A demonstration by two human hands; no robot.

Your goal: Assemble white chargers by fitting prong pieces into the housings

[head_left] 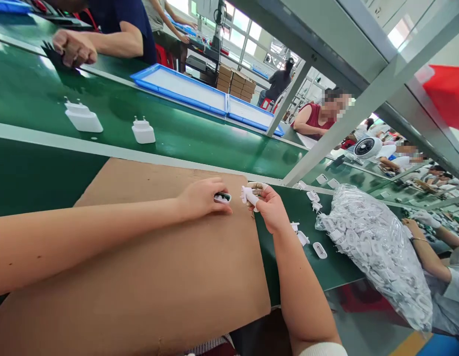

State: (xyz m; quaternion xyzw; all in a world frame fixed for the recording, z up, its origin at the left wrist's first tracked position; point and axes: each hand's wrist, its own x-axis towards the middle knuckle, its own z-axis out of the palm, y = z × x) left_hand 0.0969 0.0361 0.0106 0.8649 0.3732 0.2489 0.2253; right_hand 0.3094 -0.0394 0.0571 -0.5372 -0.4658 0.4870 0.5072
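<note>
Over the cardboard sheet (170, 262), my left hand (202, 198) is closed around a white charger housing (222, 199), its open end facing right with dark and pale parts inside. Just to the right, my right hand (272, 210) pinches a small white plug cover (247, 195) between thumb and fingers; the two pieces are apart. White coverings show on some right fingertips. Loose white plug pieces (302, 238) and an oval cover (320, 250) lie on the green table beyond my right wrist.
A clear plastic bag (378, 252) full of white plug pieces rests at the table's right edge. Two white chargers (83, 117) stand on the green conveyor (200, 143) ahead. Blue-rimmed trays (185, 89) lie beyond it. A metal post (326, 133) slants up at right; co-workers sit around.
</note>
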